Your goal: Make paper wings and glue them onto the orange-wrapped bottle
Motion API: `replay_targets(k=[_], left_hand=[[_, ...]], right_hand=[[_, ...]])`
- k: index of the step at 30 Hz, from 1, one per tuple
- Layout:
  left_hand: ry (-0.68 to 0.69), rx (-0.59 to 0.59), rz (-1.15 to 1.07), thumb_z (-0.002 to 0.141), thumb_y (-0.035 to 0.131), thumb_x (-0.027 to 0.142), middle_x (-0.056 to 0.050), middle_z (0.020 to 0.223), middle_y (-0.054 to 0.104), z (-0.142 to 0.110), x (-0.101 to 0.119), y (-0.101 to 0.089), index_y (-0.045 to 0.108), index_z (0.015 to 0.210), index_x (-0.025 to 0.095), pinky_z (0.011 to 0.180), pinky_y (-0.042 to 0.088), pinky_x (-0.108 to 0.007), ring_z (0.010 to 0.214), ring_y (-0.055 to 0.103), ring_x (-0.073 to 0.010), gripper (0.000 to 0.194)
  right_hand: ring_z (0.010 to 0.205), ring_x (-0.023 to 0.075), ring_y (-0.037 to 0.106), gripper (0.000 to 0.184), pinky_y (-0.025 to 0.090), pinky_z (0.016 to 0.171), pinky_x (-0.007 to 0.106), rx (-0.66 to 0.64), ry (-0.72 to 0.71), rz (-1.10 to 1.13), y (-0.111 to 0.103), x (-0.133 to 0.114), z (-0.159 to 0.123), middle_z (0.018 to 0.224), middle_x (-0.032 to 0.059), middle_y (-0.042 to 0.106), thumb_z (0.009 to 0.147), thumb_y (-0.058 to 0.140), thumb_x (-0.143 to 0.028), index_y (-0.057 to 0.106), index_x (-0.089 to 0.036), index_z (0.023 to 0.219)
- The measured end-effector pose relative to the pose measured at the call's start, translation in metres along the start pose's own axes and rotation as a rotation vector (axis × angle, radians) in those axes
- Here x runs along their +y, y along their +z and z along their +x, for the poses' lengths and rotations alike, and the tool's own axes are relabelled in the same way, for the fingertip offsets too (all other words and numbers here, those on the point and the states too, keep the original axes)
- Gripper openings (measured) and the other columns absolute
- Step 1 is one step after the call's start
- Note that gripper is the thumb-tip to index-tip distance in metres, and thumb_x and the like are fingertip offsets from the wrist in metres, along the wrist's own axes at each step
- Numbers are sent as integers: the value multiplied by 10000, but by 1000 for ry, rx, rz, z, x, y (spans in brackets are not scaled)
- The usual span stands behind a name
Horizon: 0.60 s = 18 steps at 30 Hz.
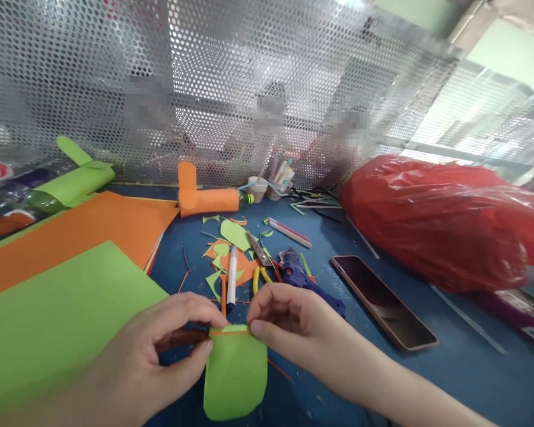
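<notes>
Two sets of fingers, nearly closed, pinch the upper corners of your green paper piece [235, 376], your left hand [160, 350] at one corner, your right hand [302, 326] at the other. An orange strip [231, 333] crosses its top edge, near the front of the blue desk [311, 237]. Beyond lie a marker [232, 277], scissors [260, 252] and paper scraps; a phone [385, 302] lies to the right, green and orange sheets to the left.

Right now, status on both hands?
Left hand and right hand pinching green paper piece, one grip per top corner. Marker and scissors just beyond.
</notes>
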State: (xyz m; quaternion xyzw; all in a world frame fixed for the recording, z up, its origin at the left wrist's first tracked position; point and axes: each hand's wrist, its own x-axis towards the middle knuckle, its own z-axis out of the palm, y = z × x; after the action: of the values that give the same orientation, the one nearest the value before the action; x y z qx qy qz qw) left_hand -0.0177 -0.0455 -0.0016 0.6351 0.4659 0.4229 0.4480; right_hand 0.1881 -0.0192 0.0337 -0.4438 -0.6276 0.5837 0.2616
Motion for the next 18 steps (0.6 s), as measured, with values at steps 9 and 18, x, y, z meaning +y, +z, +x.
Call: replay_targets(k=[9, 18], left_hand=[[-177, -86, -260, 753, 695, 241, -8, 856, 727, 2, -8, 1, 735, 876, 272, 738, 551, -251, 802, 678, -193, 134], [-195, -29, -281, 713, 731, 263, -1, 753, 687, 6, -13, 2, 715, 747, 242, 669, 521, -249, 721, 632, -178, 43]], right_hand=[[592, 84, 519, 84, 417, 564, 200, 74, -34, 27, 2, 3, 0, 696, -39, 575, 768, 652, -212, 578, -173, 758], [640, 115, 596, 70, 448, 577, 214, 183, -246, -406, 7, 7, -4, 714, -25, 657, 806, 590, -142, 623, -192, 770]])
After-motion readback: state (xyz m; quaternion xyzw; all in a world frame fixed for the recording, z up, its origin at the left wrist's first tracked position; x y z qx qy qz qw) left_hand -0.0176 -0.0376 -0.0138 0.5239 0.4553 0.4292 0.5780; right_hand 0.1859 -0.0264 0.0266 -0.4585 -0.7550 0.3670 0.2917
